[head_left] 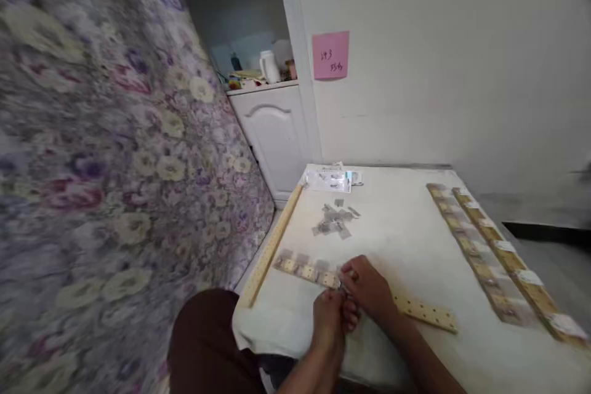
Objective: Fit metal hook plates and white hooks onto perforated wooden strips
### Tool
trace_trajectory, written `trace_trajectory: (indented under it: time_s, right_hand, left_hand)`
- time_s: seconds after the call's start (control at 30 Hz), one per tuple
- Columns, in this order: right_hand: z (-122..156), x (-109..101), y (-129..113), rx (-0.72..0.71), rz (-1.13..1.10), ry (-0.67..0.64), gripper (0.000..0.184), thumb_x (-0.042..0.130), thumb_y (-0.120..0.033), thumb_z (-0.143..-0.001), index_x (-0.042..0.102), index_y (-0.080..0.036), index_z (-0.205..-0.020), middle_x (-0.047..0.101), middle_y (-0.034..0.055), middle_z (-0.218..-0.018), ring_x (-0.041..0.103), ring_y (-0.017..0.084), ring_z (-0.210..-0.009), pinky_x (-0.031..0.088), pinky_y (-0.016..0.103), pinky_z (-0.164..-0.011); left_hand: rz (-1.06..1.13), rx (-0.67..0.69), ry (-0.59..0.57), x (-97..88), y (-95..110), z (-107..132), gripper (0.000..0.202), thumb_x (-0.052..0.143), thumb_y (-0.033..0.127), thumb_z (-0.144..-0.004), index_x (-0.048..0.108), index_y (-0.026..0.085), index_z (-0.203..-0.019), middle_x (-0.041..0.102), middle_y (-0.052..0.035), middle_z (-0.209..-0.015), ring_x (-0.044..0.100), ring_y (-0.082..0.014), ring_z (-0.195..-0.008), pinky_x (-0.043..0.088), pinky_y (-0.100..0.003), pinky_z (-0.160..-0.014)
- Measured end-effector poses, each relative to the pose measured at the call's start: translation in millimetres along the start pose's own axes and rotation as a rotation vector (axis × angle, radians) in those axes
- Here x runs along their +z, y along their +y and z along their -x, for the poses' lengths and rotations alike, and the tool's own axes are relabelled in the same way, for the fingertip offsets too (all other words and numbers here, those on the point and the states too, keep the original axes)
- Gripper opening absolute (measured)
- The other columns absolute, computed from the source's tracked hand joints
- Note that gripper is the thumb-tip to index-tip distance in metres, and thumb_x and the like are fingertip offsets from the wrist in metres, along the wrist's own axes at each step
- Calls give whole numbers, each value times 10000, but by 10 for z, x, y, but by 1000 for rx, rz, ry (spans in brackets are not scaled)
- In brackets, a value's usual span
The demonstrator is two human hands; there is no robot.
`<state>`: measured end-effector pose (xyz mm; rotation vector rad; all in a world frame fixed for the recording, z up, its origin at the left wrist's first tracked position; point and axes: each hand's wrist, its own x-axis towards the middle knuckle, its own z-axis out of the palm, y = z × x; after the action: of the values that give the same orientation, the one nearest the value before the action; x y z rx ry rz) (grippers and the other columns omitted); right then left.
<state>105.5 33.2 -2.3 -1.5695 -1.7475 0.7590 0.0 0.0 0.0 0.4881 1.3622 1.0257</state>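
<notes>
My left hand (327,315) and my right hand (365,283) meet at the front middle of the table, over a perforated wooden strip (431,315). The fingers of both are closed in a pinch around the same spot. A tiny shiny bit shows between them, too small and too covered to name. Left of my hands, several small clear packets (302,258) lie along the strip. Its right part, beyond my right forearm, shows bare holes. Farther back lies a loose pile of small grey-clear packets (333,221).
A long perforated wooden strip (272,246) runs along the table's left edge. Two strips (475,252) with packets and pale labels line the right side. Clear packaging (327,181) lies at the back of the white tabletop (392,221). A floral curtain (129,166) hangs at left.
</notes>
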Motion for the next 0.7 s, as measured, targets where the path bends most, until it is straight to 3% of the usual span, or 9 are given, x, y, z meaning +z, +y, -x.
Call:
trace_trajectory:
  time_s: [0.7]
  right_hand:
    - [-29, 18, -35, 79, 37, 19, 99, 561, -266, -759, 584, -250, -854, 572, -41, -879, 561, 102, -721, 339, 234, -645]
  left_hand:
    - [-1, -33, -34, 2, 17, -51, 145, 560, 276, -727, 470, 179, -668, 575, 33, -426, 447, -60, -280, 228, -167, -321]
